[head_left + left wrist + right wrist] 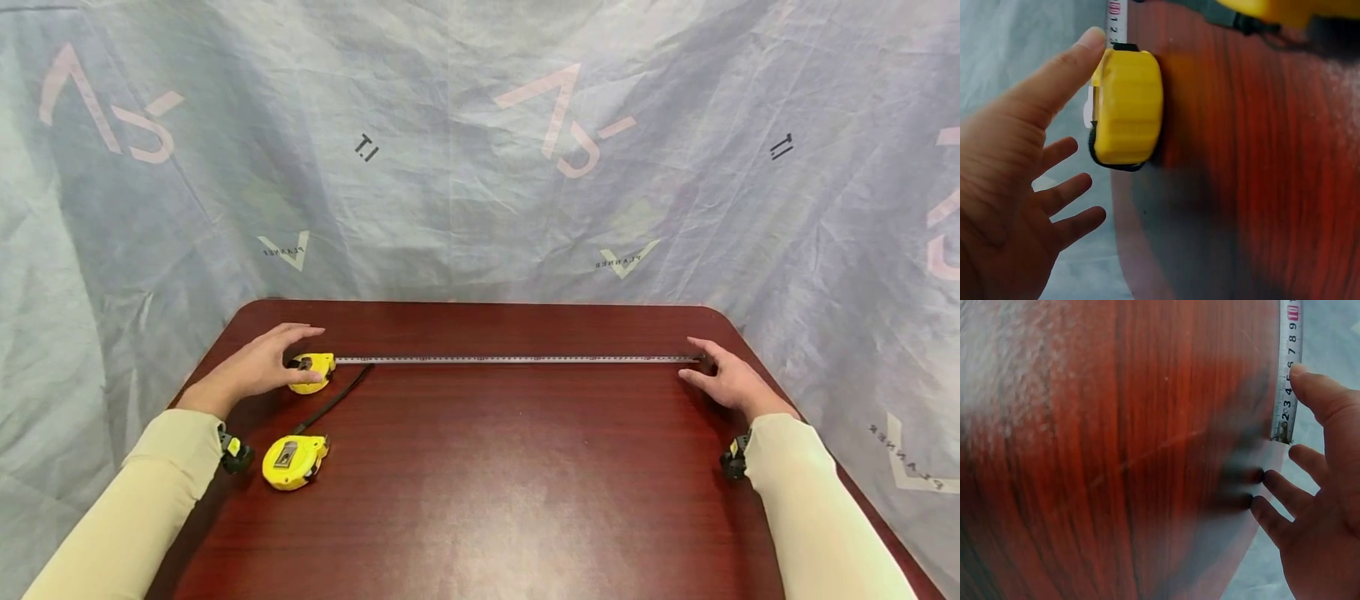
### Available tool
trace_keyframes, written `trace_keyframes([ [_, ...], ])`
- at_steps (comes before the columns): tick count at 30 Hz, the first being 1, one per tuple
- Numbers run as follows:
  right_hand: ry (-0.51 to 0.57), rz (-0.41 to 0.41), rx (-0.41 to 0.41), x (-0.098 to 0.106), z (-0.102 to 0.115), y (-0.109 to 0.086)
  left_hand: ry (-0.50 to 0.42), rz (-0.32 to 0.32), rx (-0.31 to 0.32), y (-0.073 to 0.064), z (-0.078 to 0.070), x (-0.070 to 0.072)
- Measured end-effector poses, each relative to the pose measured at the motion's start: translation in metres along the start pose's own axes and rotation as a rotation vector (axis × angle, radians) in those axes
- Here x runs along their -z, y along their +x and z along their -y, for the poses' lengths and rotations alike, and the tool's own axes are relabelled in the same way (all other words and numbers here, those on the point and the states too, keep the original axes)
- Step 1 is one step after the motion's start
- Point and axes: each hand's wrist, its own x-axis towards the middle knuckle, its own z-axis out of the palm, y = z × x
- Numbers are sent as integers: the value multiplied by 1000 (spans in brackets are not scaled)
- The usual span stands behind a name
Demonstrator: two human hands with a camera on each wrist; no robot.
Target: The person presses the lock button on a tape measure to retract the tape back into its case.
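At the far left of the table, a yellow tape measure [324,365] stands with its blade [517,360] pulled out straight to the right. My left hand [255,365] is beside the case with fingers spread; in the left wrist view the thumb overlaps the top corner of the yellow case [1129,106]. At the other end, my right hand [733,385] is spread around the blade's tip. In the right wrist view its thumb overlaps the blade's edge near the low numbers, and the end hook [1282,434] shows between thumb and fingers.
A second yellow tape measure [288,468] sits nearer on the left side of the table. A black strap [337,402] runs from near it toward the blade. The dark red wooden table [517,467] has rounded far corners, and a grey printed cloth [450,167] hangs around it.
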Motion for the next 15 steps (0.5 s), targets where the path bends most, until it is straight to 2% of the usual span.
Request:
trace_keyframes([
  [7,26,-10,-10,-1,0,-2,-35,70,-3,2,3,-6],
  [15,20,-70,1,-3,-8,-7,-17,65,-7,2,-1,-8],
])
